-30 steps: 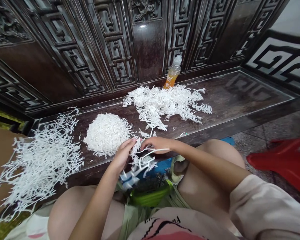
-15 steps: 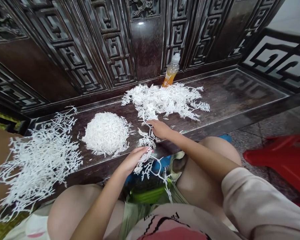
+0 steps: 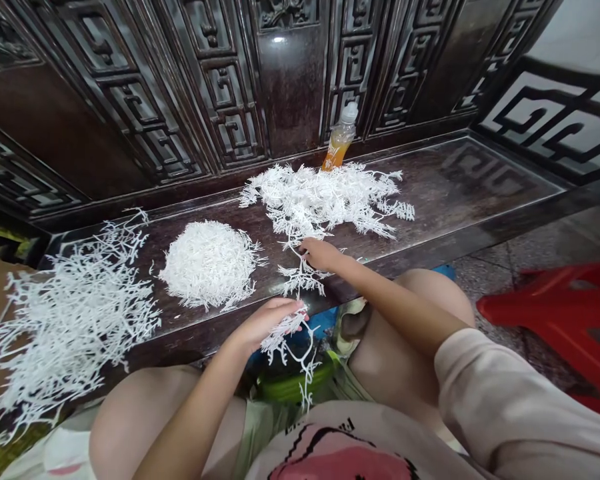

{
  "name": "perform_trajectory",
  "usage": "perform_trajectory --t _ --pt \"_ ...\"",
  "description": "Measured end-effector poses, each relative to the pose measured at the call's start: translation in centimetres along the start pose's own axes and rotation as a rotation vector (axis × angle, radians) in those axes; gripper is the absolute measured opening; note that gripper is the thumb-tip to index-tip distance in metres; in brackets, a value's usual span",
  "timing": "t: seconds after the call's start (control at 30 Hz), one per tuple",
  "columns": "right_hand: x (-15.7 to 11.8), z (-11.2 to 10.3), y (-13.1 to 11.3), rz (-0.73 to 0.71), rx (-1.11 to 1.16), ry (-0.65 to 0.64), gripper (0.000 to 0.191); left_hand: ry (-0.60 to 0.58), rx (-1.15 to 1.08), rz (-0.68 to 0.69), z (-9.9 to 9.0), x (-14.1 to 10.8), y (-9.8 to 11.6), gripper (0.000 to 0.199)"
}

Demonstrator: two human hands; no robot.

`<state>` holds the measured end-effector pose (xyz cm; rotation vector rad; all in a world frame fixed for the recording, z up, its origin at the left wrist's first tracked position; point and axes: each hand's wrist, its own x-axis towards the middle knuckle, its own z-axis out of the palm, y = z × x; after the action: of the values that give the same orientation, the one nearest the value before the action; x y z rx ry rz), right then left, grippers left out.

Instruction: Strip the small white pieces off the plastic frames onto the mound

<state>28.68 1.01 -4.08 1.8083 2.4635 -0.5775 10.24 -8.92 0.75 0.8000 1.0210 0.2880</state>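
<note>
My left hand [image 3: 273, 320] is closed with fingers pinched on a white branched plastic sprig, whose bare stem [image 3: 307, 353] dangles over my lap. Just beyond it, at the bench's front edge, my right hand [image 3: 323, 255] pinches another white sprig [image 3: 301, 279] with fine feathery tips. That sprig lies below a loose heap of similar white sprigs [image 3: 325, 197]. To the left sits a rounded mound of short white pieces [image 3: 207, 265]. Farther left is a tangled pile of bare white branching stems [image 3: 80, 320]. My right fingertips are partly hidden.
A dark wooden bench [image 3: 440, 180] with a carved backrest [image 3: 295, 87] holds the piles. A bottle of orange drink [image 3: 340, 140] stands behind the sprig heap. To the right is a red plastic stool [image 3: 555, 310]. A green container [image 3: 295, 387] shows between my knees.
My left hand has drawn slightly toward me, away from my right hand. The stem dangling from it has swung left. The sprig under my right hand looks more spread out.
</note>
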Motion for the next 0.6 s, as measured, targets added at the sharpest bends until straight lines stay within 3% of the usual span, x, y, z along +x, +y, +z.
perform_trajectory --t 0.13,0.33,0.6 --pt "0.0 -0.1 0.2 -0.025 -0.052 0.055 0.016 0.052 -0.055 -0.014 -0.6 0.5 -0.3 0.024" --pt "0.0 -0.6 -0.4 -0.038 0.007 0.136 0.018 0.33 0.16 0.03 -1.8 2.4 -1.3 0.036" --pt "-0.5 -1.0 -1.0 -0.048 -0.002 0.083 0.02 0.091 0.406 0.213 -1.7 3.2 -1.9 0.025"
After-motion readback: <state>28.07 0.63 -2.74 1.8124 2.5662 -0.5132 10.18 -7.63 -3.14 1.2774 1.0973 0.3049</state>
